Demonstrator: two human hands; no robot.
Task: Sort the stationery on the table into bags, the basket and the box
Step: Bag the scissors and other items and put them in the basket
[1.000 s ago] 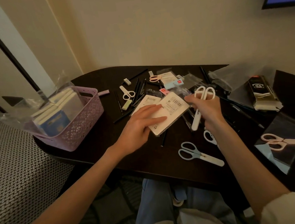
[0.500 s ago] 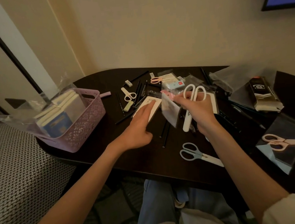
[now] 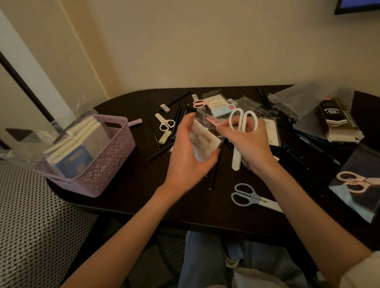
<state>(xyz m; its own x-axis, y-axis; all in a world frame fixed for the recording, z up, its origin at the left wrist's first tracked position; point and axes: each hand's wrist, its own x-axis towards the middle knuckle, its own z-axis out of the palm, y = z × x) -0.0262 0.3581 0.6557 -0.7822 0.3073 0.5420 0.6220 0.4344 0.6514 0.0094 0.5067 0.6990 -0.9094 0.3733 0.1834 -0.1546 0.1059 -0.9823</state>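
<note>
Two hands: raised over the table [image 3: 127,187] middle.
Left hand [image 3: 186,158]: fingers curled round a white packet [image 3: 204,139].
Right hand [image 3: 248,141]: grips white scissors [image 3: 242,132], pinches the packet's top.
Basket [image 3: 105,163]: at the table's left edge.
</note>
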